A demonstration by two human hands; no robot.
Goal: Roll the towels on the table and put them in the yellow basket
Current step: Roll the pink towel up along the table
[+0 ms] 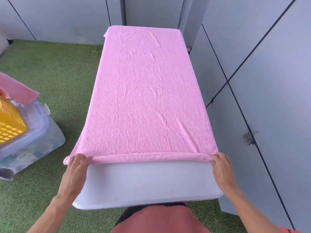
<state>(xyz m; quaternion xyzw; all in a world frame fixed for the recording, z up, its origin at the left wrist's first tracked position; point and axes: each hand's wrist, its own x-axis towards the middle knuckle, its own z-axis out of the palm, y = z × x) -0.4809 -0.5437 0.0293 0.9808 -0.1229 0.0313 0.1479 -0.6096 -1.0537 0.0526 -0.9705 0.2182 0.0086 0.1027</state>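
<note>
Two bare hands at the near hem of a pink towel (pixel 148 91), one at each corner, forearms reaching up from the bottom edge and angled slightly inward. Left hand (pixel 76 167) at the near-left corner, back of the hand up, fingers curled over the turned-up hem and pinching it, knuckles bent. Right hand (pixel 220 165) at the near-right corner in a mirrored pose, fingertips tucked round the rolled edge, wrist just off the table's right side. Between them, a narrow first fold of hem, lifted and turned back onto the towel, running straight across. Rest of the towel spread flat along a white table (pixel 148 182), lightly creased, covering nearly the whole top and overhanging a little at the near-left corner; bare white surface only in the strip nearest the body. Off to the left on green turf (pixel 67 78), a yellow basket (pixel 10 121) atop clear plastic bins (pixel 38 133), partly cut off by the frame, with another pink towel (pixel 18 91) resting over its rim. Grey wall panels (pixel 260 64) close along the right.
</note>
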